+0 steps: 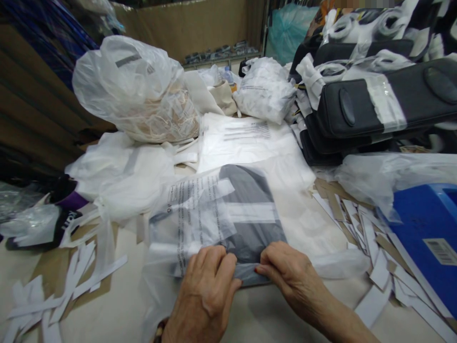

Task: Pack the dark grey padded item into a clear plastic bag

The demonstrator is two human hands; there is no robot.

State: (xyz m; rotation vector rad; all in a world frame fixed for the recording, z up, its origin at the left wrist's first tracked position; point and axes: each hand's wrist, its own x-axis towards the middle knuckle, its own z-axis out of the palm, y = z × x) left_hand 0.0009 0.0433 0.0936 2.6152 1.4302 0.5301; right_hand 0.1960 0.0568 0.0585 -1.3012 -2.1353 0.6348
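Note:
A dark item in a clear printed plastic bag [193, 209] lies flat on the table in front of me. White paper bands show through the film. My left hand [207, 290] has its fingers curled on the bag's near edge, pinching the plastic. My right hand [291, 271] pinches the same near edge a little further right, with thumb and fingertips together. Beyond the bag is a stack of white printed plastic bags [246, 138]. Loose film spreads at both sides of the bagged item.
Stuffed clear bags stand at the back left [132, 90] and back centre [266, 90]. Black cases [400, 100] are piled at the right, above a blue bin [424, 238]. Paper strips lie right [378, 267] and left [67, 290].

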